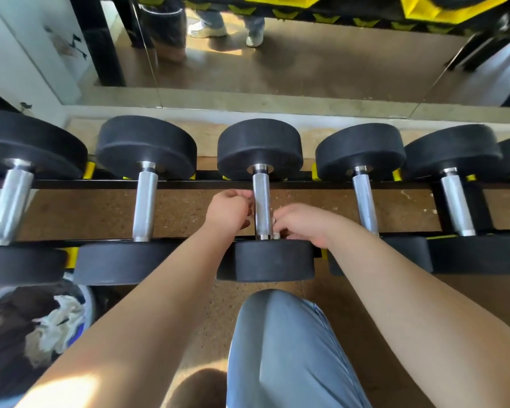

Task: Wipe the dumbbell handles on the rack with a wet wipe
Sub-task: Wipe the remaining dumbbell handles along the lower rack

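Note:
Several black-headed dumbbells with knurled chrome handles lie side by side on a black rack (pixel 189 184). Both my hands are at the middle dumbbell's handle (pixel 261 198). My right hand (pixel 302 223) is on the handle's right side near its close end and pinches a wet wipe (pixel 276 235), of which only small white bits show at the fingertips. My left hand (pixel 228 212) is on the handle's left side, its fingers curled against the chrome. What those fingers hold is hidden.
Neighbouring handles (pixel 145 201) (pixel 365 201) lie to either side. A bin (pixel 80 301) with crumpled white wipes sits at the lower left. My knee in grey trousers (pixel 280 343) is below the rack. A wall mirror (pixel 277 60) stands behind and reflects a person's legs.

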